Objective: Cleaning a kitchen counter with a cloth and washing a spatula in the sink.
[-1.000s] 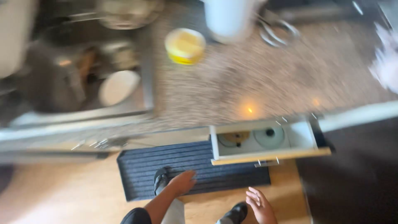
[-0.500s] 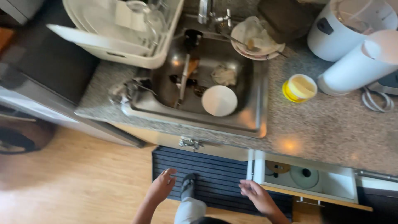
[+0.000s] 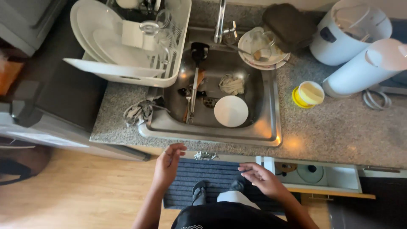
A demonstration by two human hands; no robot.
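Both hands hover empty before the sink (image 3: 271,127), fingers loosely spread: left hand (image 3: 168,163) raised, right hand (image 3: 263,180) seemingly palm-down by the open drawer (image 3: 339,182).

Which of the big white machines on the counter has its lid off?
The round white cooker at the back right corner: its top is open and you can see inside. The taller white appliance leaning in front of it has its pale lid on.

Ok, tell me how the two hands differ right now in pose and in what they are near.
The left hand is raised toward the counter edge below the sink, fingers curled upward; the right hand lies flatter, palm down, fingers spread and pointing left. The left hand hangs over the dark mat; the right hand is beside the open drawer. Both are bare, open and holding nothing.
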